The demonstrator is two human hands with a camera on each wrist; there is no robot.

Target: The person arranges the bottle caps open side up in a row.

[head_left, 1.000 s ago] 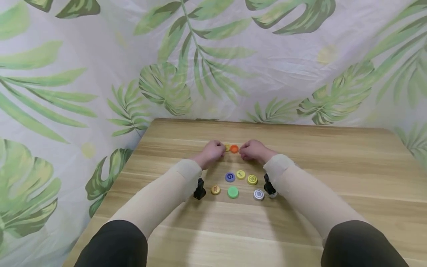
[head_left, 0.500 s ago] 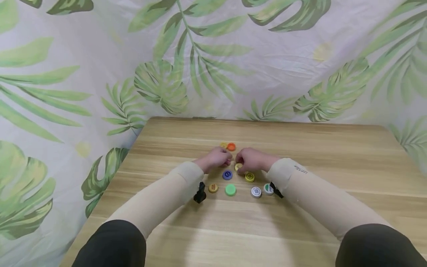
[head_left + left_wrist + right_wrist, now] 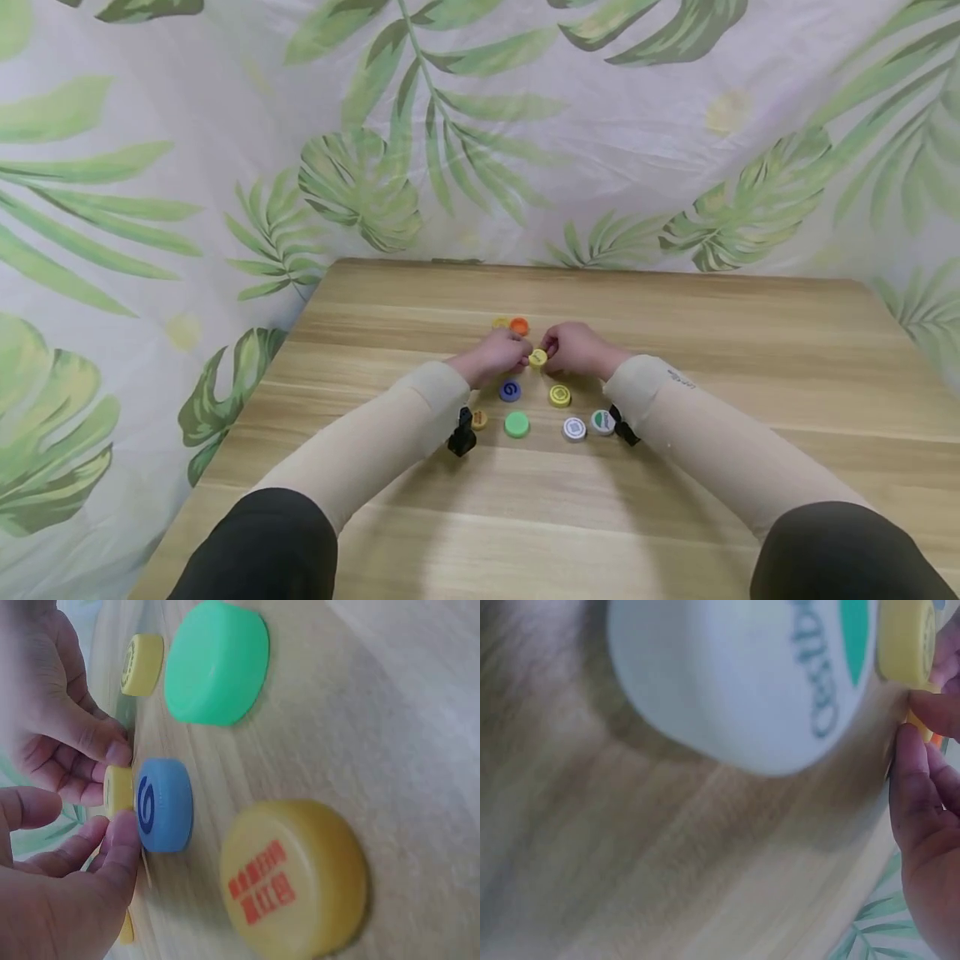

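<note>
Now both hands, left hand (image 3: 495,357) and right hand (image 3: 576,349), have drawn back from the orange cap (image 3: 519,326) and pinch a yellow cap (image 3: 537,358) together.

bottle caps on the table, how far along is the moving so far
Looks done: an orange cap and a yellow one beside it lie at the far side. In hand: left hand and right hand pinch a yellow cap together. Left: blue cap, green cap and four more near the wrists.

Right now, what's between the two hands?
A small yellow cap sits between the left hand and right hand, fingertips on both sides. The head view shows it.
</note>
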